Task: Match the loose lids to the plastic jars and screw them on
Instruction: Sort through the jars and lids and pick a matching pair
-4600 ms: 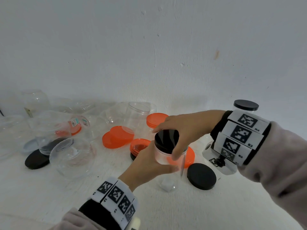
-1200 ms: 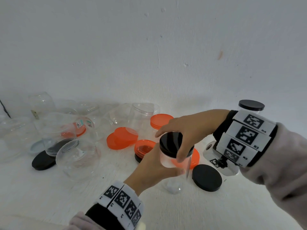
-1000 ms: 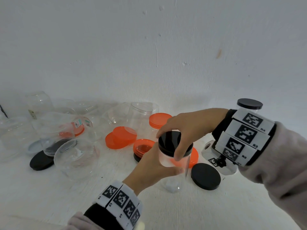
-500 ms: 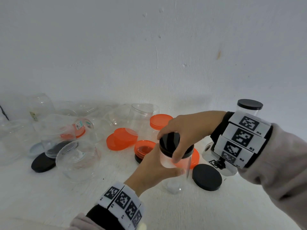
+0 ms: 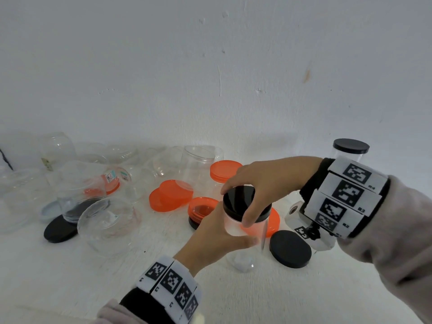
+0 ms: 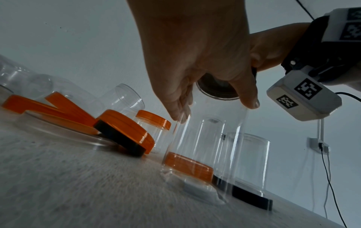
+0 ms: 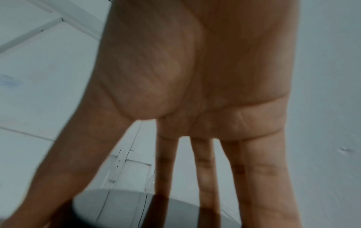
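My left hand (image 5: 211, 239) grips the clear jar (image 5: 243, 232) while my right hand (image 5: 261, 181) pinches its black lid (image 5: 238, 202), which I judge needs further twisting.

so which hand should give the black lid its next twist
Right. The right hand already arches over the black lid with fingertips and thumb on its rim, while the left hand grips the clear jar below it, steadying it upright on the table.
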Motion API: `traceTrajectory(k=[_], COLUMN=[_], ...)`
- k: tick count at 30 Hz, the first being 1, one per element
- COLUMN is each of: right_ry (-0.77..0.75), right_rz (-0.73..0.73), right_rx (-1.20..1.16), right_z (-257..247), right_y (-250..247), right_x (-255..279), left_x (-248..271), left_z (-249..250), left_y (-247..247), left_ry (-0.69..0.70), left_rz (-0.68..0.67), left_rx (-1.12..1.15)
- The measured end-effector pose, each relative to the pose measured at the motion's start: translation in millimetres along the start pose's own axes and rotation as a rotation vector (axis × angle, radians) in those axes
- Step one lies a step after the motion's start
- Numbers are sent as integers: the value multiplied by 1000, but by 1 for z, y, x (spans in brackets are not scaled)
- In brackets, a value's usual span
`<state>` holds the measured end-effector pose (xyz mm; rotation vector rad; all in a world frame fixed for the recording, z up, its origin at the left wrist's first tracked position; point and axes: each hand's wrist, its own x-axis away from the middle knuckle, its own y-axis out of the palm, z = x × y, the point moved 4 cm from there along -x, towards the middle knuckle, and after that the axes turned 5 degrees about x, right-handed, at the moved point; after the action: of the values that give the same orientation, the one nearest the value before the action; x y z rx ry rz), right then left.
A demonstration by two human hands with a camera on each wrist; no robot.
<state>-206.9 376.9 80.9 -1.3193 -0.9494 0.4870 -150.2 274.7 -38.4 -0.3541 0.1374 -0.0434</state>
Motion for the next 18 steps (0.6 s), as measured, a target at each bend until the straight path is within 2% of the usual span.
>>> traceTrajectory(k=[4,6,11,14,18], right_ry=[116,127,-36,-44,80], right_rz=[62,51,-119,-57,-3], right_rx=[88,83,23,11,69], right_z=[0,-1,-6,-4,-2], right_y=[6,7,-2,-4,2], right_x=[-2,-2,4,1,-4], left_x=[0,1,1,1,0], left_z=[-2,-1,-1,-1,-3], left_y=[0,-1,0,0,0], left_ry=[-16,-19,-11,-9,-19], left_rz=[3,2,14,16,3], left_rx=[5,1,7,4,12])
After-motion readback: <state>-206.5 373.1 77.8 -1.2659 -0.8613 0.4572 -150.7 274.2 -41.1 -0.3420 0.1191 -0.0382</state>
